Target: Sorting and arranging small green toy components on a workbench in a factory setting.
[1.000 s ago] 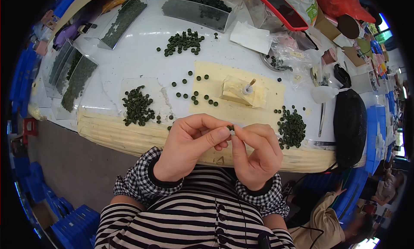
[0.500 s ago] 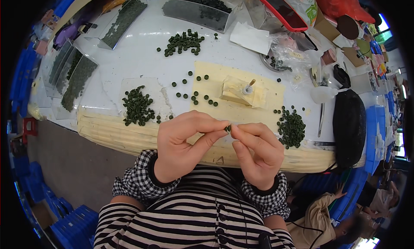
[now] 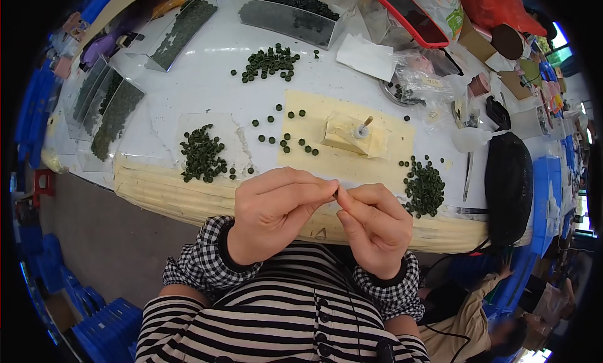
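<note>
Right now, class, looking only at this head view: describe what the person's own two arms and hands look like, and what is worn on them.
Both hands, left hand and right hand, are bare: no gloves, and no rings or watch show. Each wrist ends in a black-and-white checked cuff with a dark inner band: the left cuff and the right cuff. Below them shows a black-and-white horizontally striped top.

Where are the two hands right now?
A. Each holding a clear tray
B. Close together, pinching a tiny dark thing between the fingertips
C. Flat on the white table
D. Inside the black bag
B: the left hand and right hand meet in front of the striped shirt, fingertips pinching a small dark piece, above the table edge and away from the green bead piles.
</note>
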### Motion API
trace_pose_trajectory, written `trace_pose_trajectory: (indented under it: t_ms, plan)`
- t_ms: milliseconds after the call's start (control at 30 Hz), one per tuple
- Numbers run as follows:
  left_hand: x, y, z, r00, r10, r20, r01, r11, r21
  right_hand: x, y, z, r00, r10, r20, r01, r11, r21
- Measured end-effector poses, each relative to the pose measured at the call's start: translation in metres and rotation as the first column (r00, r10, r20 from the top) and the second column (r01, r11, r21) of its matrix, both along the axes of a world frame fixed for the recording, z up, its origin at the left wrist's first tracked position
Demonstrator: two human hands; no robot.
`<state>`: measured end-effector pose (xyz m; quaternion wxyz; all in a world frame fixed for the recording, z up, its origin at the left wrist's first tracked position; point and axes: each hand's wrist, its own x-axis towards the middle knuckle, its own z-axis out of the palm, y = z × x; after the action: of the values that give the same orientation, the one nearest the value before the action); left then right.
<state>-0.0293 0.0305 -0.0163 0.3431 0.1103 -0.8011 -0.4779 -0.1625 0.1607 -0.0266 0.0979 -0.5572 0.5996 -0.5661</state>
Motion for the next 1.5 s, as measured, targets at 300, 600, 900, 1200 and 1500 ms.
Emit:
trace_pose_trajectory:
  t_ms: [300,600,900,1200,1500]
  plan:
    - [-0.002,-0.005,-0.001,0.996,-0.011,-0.089,-0.015,0.957,-0.291,0.004,0.005,-0.006,0.919,0.051,0.391,-0.061,0.998,0.012]
    - [0.002,-0.006,-0.003,0.992,-0.122,-0.002,0.119,0.960,0.254,0.009,0.000,0.006,0.978,-0.107,-0.181,0.104,0.994,-0.022]
    - [0.004,-0.006,-0.010,0.983,-0.166,-0.085,0.182,0.765,0.618,0.010,0.001,0.003,0.998,-0.056,0.010,0.056,0.998,-0.009]
    - [0.006,-0.006,-0.008,0.980,-0.187,-0.073,0.189,0.738,0.648,0.006,0.001,0.003,0.995,-0.060,-0.079,0.058,0.998,-0.016]
    - [0.003,-0.008,-0.005,0.997,-0.082,-0.008,0.082,0.986,0.145,0.005,0.000,0.003,1.000,-0.019,-0.001,0.019,1.000,0.001]
